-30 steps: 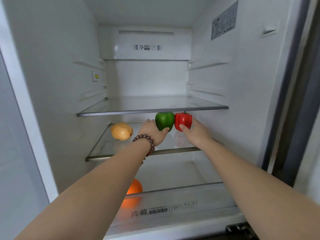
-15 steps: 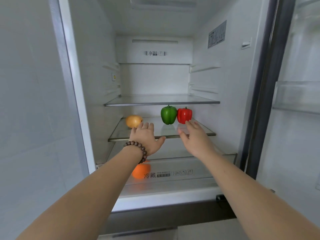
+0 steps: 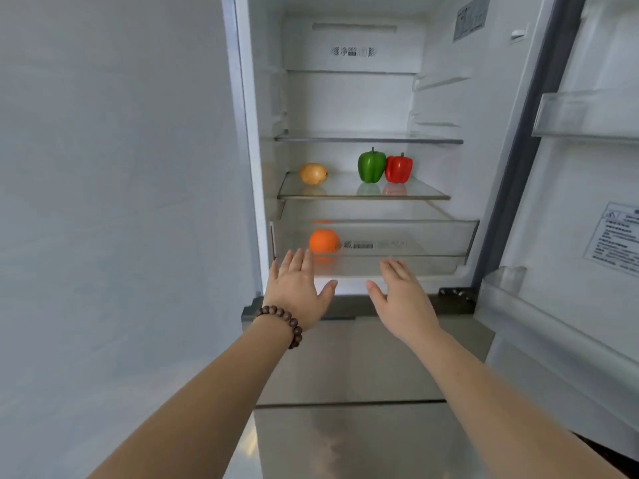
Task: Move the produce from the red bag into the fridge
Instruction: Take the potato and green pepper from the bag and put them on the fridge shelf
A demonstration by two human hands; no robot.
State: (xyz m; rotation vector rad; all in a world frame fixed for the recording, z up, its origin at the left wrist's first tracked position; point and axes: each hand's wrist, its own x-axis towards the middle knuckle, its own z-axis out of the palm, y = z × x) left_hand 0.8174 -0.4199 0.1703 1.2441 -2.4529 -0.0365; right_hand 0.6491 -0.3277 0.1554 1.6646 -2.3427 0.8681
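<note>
Both hands were spread flat and held nothing: the left hand (image 3: 300, 294), with a brown wooden bead bracelet (image 3: 283, 322) on its wrist, and the right hand (image 3: 403, 299) hovered side by side in front of the open white fridge (image 3: 442, 108), below its drawer and clear of every shelf.

The produce was already inside. On the lower clear glass shelf (image 3: 425, 192) stood a glossy green bell pepper (image 3: 371, 166) and a glossy red bell pepper (image 3: 398, 168), touching each other, with a round yellow-brown onion (image 3: 313, 173) well apart to their left. A round orange fruit (image 3: 323, 240) sat in the clear plastic drawer (image 3: 415, 236) beneath.

The main risk, as I judged it, was the onion: being round and lying free near the shelf's left end, it could roll forward off the glass if the open fridge door (image 3: 594, 188) were swung shut hard. The two peppers leaned on one another (stable enough, but a knock to one would likely tip both). The red bag was out of view, so leftovers in it might be missed.

Counted: two peppers, one onion, one orange, making four pieces; two glass shelves visible, one drawer, two empty hands.
</note>
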